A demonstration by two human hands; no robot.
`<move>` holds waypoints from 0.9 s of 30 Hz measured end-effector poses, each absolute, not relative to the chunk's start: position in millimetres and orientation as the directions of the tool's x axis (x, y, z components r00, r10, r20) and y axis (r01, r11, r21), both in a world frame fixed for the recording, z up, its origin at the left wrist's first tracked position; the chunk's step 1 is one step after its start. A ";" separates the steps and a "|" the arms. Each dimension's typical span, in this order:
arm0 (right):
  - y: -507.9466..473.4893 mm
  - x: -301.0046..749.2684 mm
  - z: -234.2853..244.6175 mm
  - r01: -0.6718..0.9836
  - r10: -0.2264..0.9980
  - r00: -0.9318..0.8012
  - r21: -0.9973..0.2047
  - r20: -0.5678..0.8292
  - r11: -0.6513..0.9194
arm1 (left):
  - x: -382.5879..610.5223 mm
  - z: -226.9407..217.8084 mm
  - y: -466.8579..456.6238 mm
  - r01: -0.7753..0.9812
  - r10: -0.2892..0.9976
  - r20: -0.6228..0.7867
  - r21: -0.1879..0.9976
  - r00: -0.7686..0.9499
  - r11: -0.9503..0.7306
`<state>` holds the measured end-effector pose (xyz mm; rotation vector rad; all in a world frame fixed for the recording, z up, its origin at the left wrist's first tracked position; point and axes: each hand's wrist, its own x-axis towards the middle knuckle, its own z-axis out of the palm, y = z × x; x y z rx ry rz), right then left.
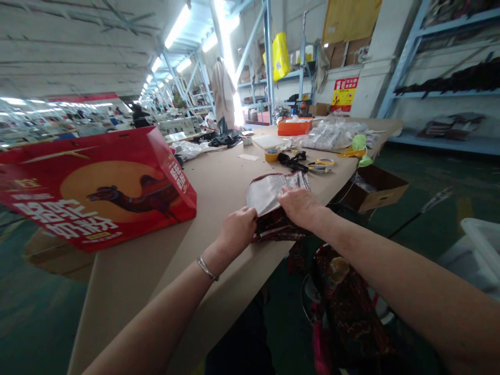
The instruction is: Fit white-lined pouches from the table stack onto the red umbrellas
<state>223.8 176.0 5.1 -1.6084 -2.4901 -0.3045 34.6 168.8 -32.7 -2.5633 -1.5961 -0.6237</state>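
A dark red patterned piece (273, 221), apparently cloth, lies near the table's front edge. Its upper side shows a pale, silvery-white layer (265, 192); whether that is lining or a plastic cover I cannot tell. My left hand (238, 227) is closed on the piece's left edge, thumb and fingers pinched together. On the right, my right hand (299, 205) has its fingers curled over the pale layer's edge, gripping it. Just beyond are yellow-handled scissors (321, 165), a black bundle (294, 160) and a yellow tape roll (271, 155).
A large red bag (128, 192) with a camel picture stands at the table's left. Clear plastic bags (332, 133) and an orange box (295, 126) sit farther back. Below the right edge are a cardboard box (380, 190) and dark red patterned cloth (351, 312).
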 end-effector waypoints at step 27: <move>-64.3 283.7 -75.8 -0.487 0.823 -0.427 -0.672 -0.373 -0.558 | 103.6 -51.8 15.2 -0.136 0.600 -0.408 0.740 0.688 0.659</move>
